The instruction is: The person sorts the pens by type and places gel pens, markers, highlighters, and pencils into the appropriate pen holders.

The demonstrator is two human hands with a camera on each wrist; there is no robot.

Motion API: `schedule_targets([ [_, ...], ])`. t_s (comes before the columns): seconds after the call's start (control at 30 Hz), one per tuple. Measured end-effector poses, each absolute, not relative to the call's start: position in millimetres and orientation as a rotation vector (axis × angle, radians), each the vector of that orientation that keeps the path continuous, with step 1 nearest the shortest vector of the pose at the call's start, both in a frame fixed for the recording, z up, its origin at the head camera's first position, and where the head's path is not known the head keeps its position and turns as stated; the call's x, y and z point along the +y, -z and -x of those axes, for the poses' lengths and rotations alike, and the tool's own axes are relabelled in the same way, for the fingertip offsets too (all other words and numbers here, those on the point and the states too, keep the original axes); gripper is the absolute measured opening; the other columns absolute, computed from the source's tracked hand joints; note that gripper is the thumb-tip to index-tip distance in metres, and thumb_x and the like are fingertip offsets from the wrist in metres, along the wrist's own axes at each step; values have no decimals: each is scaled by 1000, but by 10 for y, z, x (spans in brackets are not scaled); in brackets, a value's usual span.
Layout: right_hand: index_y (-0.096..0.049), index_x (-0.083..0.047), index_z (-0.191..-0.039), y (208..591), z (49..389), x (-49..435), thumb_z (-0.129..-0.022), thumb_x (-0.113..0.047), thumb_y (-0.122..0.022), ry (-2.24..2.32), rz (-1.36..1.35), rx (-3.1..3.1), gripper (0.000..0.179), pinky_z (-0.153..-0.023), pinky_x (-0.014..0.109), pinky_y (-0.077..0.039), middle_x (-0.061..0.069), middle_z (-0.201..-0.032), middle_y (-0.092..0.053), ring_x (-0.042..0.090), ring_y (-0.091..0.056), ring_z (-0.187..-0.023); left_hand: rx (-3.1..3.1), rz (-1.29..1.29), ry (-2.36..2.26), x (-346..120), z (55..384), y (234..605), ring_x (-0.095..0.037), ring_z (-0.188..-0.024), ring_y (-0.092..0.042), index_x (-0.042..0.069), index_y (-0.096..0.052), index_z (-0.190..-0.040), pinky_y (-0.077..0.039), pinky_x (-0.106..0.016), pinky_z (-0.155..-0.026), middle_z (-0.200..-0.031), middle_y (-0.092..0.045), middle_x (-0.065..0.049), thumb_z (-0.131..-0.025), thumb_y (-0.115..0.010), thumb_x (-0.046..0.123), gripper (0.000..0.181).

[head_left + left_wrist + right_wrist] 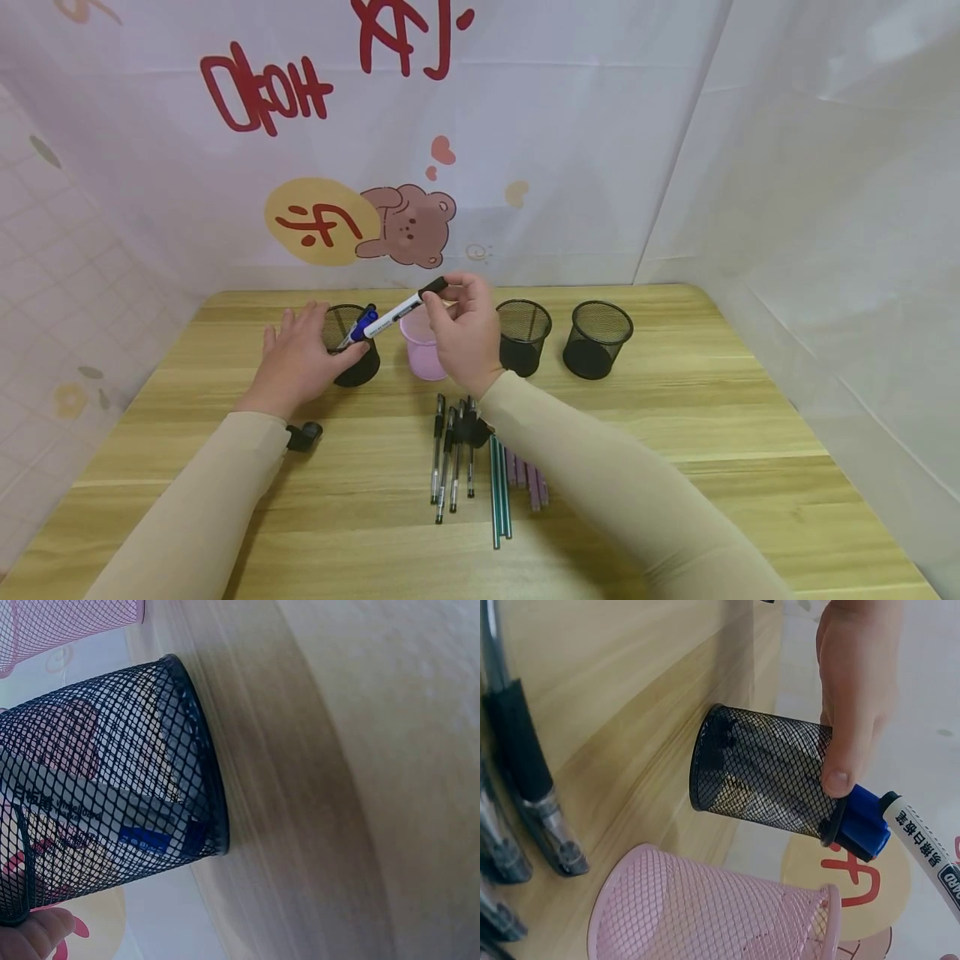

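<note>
My left hand (pixel 296 362) grips the leftmost black mesh pen cup (pixel 360 372) near its rim, thumb on the near side. Inside that cup stand markers; a blue cap (pixel 864 817) and a dark cap stick out over the rim. A white whiteboard marker (pixel 393 317) with a black cap is pinched by its capped end in my right hand (pixel 468 333). The marker slants down to the left, its lower end just above the cup's opening beside the blue cap. In the left wrist view, a white marker with a blue label (pixel 146 838) shows through the mesh.
Right of the held cup stand a pink mesh cup (pixel 425 358) and two black mesh cups, one middle (pixel 519 354), one right (pixel 597 354). In front lie several black gel pens (pixel 437 450), teal pencils (pixel 496 500) and purple pencils (pixel 533 487). A printed curtain hangs behind.
</note>
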State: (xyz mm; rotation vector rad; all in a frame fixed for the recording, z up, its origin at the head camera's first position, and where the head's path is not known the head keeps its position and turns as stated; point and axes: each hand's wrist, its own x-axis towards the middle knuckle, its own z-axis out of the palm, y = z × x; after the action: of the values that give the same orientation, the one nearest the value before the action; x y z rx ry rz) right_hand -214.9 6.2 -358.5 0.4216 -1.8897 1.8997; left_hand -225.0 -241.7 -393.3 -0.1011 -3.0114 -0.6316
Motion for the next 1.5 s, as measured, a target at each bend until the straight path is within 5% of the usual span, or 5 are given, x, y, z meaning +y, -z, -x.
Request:
schedule_targets([
  [0.53, -58, 3, -115, 3622, 2139, -133, -99, -3, -70, -1846, -481, -1923, 21, -64, 18, -51, 23, -102, -72, 2, -56, -68, -3017, 95, 638, -2425, 2265, 3934, -64, -155, -8, 2, -24, -165, 0, -81, -121, -172, -19, -30, -88, -58, 82, 116],
  [0.87, -60, -1, -114, 3672, 2136, -179, -100, -10, -70, -1679, -489, -2052, 19, -49, 21, -50, 16, -106, -75, 6, -60, -64, -3021, 87, 646, -2419, 2259, 3934, -63, -156, -7, 2, -24, -165, 1, -81, -122, -172, -19, -29, -89, -56, 83, 116],
  [1.1, -64, -2, -114, 3692, 2125, -178, -101, -13, -71, -1575, -498, -2136, 18, -57, 18, -50, 14, -107, -76, 19, -66, -72, -3021, 81, 665, -2417, 2257, 3932, -62, -156, -5, 3, -23, -165, 3, -80, -122, -173, -17, -29, -89, -55, 84, 116],
  [1.5, -72, -5, -106, 3714, 2142, -176, -101, -12, -70, -1482, -516, -2222, 9, -67, 19, -50, 8, -99, -77, 14, -62, -72, -3024, 85, 657, -2415, 2252, 3929, -62, -156, -5, 2, -23, -165, 4, -80, -122, -173, -17, -29, -91, -58, 79, 113],
])
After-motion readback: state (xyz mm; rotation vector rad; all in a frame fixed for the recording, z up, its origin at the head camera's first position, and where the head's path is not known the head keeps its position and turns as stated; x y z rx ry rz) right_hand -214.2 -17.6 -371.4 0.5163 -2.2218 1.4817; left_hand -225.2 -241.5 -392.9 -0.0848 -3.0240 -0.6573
